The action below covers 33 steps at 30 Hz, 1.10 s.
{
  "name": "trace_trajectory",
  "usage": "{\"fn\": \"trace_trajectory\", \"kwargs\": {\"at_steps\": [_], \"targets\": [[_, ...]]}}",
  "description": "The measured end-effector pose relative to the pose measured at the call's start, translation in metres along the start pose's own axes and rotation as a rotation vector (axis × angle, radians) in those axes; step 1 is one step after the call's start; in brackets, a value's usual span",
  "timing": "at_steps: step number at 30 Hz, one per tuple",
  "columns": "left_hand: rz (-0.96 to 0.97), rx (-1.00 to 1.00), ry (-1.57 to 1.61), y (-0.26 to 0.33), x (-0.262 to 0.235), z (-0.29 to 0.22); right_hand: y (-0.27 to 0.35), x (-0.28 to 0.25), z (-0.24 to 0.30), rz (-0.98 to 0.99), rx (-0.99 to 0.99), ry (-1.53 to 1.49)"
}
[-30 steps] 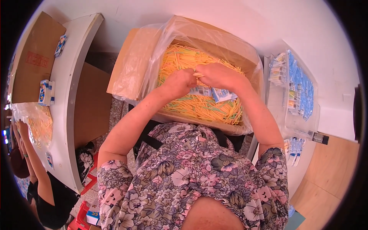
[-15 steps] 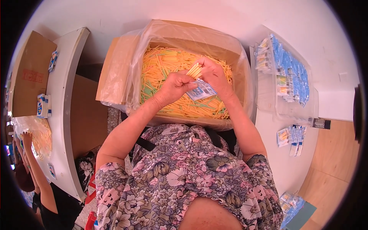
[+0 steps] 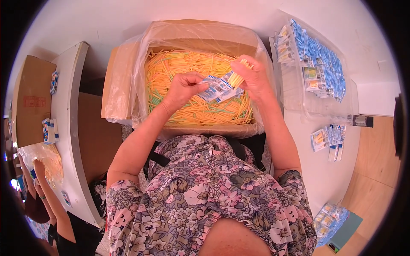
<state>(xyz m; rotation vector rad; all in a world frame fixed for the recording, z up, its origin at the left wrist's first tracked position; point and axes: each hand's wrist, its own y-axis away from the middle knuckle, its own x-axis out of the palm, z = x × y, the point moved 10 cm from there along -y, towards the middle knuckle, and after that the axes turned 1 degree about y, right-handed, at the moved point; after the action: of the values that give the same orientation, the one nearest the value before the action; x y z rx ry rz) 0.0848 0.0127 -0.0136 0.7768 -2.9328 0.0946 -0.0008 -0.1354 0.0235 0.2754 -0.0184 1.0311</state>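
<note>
A cardboard box (image 3: 200, 26) lined with clear plastic holds a heap of thin yellow and orange sticks (image 3: 179, 68). Over the heap, my left hand (image 3: 183, 87) pinches the edge of a small blue-and-white packet (image 3: 218, 88). My right hand (image 3: 252, 77) grips a bundle of yellow sticks (image 3: 237, 75) whose ends point into the packet's far end. Both hands hover just above the sticks, inside the box.
A clear plastic tray (image 3: 318, 68) of filled blue-and-white packets lies to the right, with loose packets (image 3: 328, 137) on the white table and a bag of more packets (image 3: 331, 222) lower right. At left stand another white table (image 3: 68, 128), a brown carton (image 3: 30, 102) and another person's arm (image 3: 47, 187).
My hands have lifted off the heap and moved apart a little; the right hand now holds a gathered bundle of sticks against the packet held by the left.
</note>
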Motion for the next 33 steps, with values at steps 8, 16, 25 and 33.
{"fn": "trace_trajectory", "kwargs": {"at_steps": [8, 16, 25, 33], "targets": [[-0.004, -0.207, 0.086, 0.0, 0.007, 0.017, 0.007, 0.004, -0.019, 0.101, 0.096, 0.133], [0.028, -0.198, -0.006, 0.0, -0.002, 0.021, 0.015, 0.001, -0.017, 0.036, 0.085, 0.029], [0.022, -0.128, 0.093, -0.002, 0.005, 0.008, 0.014, 0.024, 0.0, 0.116, 0.131, 0.014], [0.077, -0.177, 0.096, -0.001, 0.01, 0.009, 0.008, 0.049, 0.036, 0.047, -0.227, 0.689]]}}
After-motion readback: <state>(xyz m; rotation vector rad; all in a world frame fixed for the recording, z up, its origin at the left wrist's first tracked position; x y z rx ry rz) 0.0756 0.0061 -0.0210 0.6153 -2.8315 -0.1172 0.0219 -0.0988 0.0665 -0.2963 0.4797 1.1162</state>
